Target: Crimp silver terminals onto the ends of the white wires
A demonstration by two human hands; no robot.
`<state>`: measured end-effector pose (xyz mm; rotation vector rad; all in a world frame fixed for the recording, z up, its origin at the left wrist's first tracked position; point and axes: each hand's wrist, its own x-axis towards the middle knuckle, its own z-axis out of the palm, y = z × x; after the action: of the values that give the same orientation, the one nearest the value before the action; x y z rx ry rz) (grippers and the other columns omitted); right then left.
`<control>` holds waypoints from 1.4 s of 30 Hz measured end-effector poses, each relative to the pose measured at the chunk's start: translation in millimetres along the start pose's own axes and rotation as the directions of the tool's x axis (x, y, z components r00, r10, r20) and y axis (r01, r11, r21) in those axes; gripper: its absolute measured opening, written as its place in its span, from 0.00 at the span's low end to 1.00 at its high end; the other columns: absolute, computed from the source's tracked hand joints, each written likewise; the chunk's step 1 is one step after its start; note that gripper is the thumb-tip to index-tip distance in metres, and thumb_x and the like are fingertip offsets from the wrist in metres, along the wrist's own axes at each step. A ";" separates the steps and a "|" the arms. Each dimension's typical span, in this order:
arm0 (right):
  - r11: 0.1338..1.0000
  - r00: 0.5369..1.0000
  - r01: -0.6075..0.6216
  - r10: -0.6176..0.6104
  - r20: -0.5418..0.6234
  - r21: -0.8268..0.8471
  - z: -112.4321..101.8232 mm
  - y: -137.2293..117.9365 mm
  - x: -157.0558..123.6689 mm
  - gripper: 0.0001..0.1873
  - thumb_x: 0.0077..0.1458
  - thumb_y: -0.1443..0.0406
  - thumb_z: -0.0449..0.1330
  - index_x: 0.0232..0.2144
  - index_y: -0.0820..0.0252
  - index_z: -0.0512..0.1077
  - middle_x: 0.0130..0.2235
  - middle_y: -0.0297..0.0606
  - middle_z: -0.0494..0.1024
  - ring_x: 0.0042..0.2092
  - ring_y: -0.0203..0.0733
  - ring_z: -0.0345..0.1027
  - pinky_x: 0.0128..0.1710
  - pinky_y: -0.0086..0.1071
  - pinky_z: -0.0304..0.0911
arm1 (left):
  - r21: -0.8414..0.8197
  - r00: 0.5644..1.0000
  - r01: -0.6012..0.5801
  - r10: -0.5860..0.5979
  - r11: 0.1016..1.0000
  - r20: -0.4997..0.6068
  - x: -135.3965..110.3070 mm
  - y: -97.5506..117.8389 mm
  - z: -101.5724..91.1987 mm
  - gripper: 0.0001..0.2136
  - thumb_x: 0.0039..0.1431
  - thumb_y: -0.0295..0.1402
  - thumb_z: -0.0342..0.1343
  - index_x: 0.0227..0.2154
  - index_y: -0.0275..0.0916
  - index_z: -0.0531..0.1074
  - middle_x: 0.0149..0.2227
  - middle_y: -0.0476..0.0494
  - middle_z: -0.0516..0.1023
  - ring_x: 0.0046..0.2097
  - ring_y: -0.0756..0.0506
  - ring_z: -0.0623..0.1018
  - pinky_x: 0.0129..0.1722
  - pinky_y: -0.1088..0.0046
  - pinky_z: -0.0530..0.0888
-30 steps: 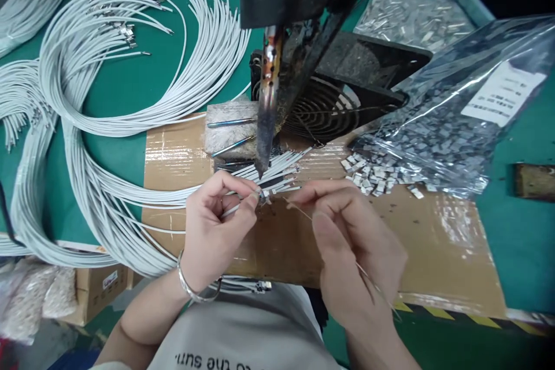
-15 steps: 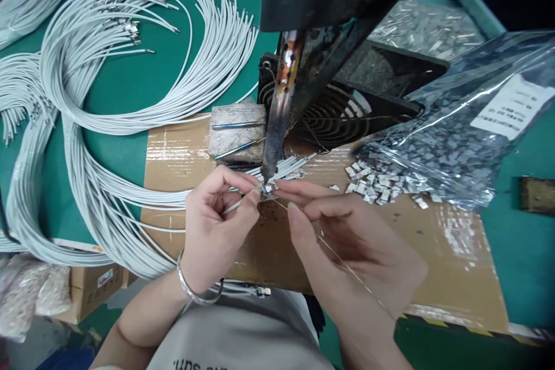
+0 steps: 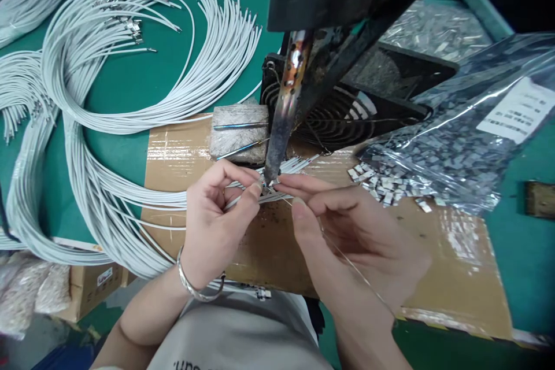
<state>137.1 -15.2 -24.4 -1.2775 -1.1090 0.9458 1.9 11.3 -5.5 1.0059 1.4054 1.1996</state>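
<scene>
My left hand (image 3: 223, 217) pinches a white cable (image 3: 233, 203) close to its end, just under the tip of a mounted soldering iron (image 3: 284, 118). Thin solder wire (image 3: 353, 266) runs across the palm of my right hand (image 3: 351, 237), held between thumb and fingers, its front end pointing at the iron's tip. A small metal connector piece (image 3: 271, 186) sits between my fingertips at that tip; my fingers partly hide it. More white cables (image 3: 299, 165) lie behind my fingertips on the brown cardboard (image 3: 277, 248).
Small metal connectors (image 3: 385, 185) spill from a plastic bag (image 3: 459, 133) at the right. Behind the iron stands a black fan (image 3: 338, 115), with a wrapped block (image 3: 240, 144) bearing two thin metal rods beside it. Bundles of white cables (image 3: 87, 121) cover the left side of the green table (image 3: 143, 84).
The view has shifted slightly, so the iron and bag appear a little further right. Both hands keep their grips at the iron's tip, with only small finger movements.
</scene>
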 end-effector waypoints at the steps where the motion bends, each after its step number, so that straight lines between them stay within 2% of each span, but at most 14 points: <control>1: 1.000 1.000 0.003 -0.003 0.000 0.008 0.2 -0.3 0.2 0.12 0.59 0.77 0.66 0.32 0.55 0.73 0.47 0.34 0.87 0.48 0.37 0.84 0.51 0.27 0.78 | -0.002 1.000 0.002 -0.002 1.000 0.001 -0.1 0.0 -0.1 0.08 0.58 0.21 0.64 0.28 0.40 0.76 0.30 0.52 0.79 0.28 0.54 0.72 0.26 0.80 0.69; 14: 0.999 1.000 -0.005 0.005 -0.005 0.033 0.2 -1.1 -2.0 0.11 0.60 0.76 0.66 0.33 0.55 0.74 0.48 0.36 0.87 0.51 0.39 0.84 0.53 0.29 0.78 | -0.004 1.000 0.025 -0.025 1.000 -0.003 -2.0 1.9 -1.3 0.07 0.60 0.22 0.64 0.28 0.40 0.76 0.35 0.51 0.83 0.23 0.56 0.64 0.21 0.78 0.61; 18: 0.999 1.000 -0.001 0.001 -0.007 0.035 0.0 -2.6 -1.8 0.11 0.60 0.76 0.66 0.33 0.55 0.74 0.48 0.35 0.87 0.50 0.37 0.84 0.53 0.27 0.78 | -0.001 1.000 0.019 -0.019 1.000 -0.009 -2.4 2.0 -1.1 0.08 0.59 0.22 0.64 0.28 0.39 0.76 0.34 0.50 0.83 0.24 0.56 0.65 0.21 0.77 0.59; 34: 1.000 1.000 0.008 -0.007 -0.025 0.025 2.3 -3.4 -1.2 0.10 0.60 0.75 0.67 0.33 0.55 0.75 0.46 0.36 0.88 0.49 0.38 0.84 0.51 0.28 0.79 | -0.005 1.000 0.015 -0.015 1.000 -0.004 -2.4 0.9 -1.2 0.08 0.60 0.22 0.64 0.28 0.39 0.76 0.35 0.49 0.83 0.23 0.56 0.63 0.20 0.76 0.58; 42: 0.999 0.998 -0.019 0.021 -0.052 0.043 4.7 -6.2 -1.2 0.10 0.61 0.75 0.66 0.32 0.55 0.75 0.46 0.35 0.88 0.48 0.37 0.84 0.50 0.28 0.78 | 0.013 1.000 0.003 -0.003 1.000 -0.006 -1.9 0.8 -1.8 0.08 0.60 0.22 0.64 0.28 0.39 0.76 0.35 0.48 0.83 0.25 0.55 0.68 0.21 0.77 0.60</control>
<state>131.8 -15.8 -18.5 -1.2744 -1.0323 0.9408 0.4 9.3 -4.4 1.0099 1.4205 1.1938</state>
